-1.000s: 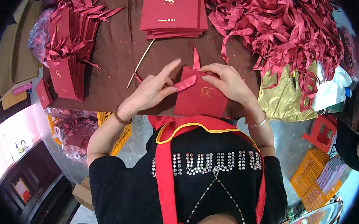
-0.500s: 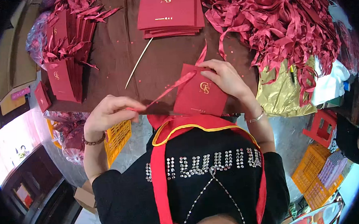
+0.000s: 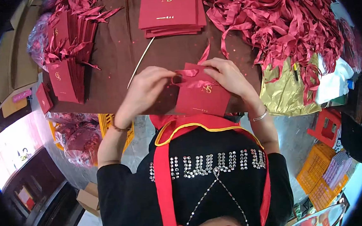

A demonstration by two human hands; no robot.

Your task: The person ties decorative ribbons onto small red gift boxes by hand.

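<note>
A flat red paper gift bag (image 3: pixel 201 101) with a gold monogram lies at the table's near edge. My right hand (image 3: pixel 228 79) grips its upper right edge, fingers closed over the top. My left hand (image 3: pixel 148 84) is closed in a pinch on a red ribbon (image 3: pixel 187 73) just left of the bag's top. The ribbon forms a loop across the bag's upper part, and part of it also crosses near the monogram. Beyond my right fingers, a loose ribbon tail points up over the brown table cover (image 3: pixel 161 54). My fingers partly hide where ribbon and bag meet.
A stack of red bags (image 3: pixel 171 14) lies at the far middle. Ribboned bags (image 3: pixel 65 80) stand at left. A large heap of red ribbons (image 3: pixel 279 24) covers the right, above gold wrapping (image 3: pixel 285 92). A thin pale stick (image 3: pixel 140 61) lies left of centre.
My left hand has moved up and right, bringing the ribbon from a stretched line at lower left into a loop by the bag's top. My right hand stays on the bag.
</note>
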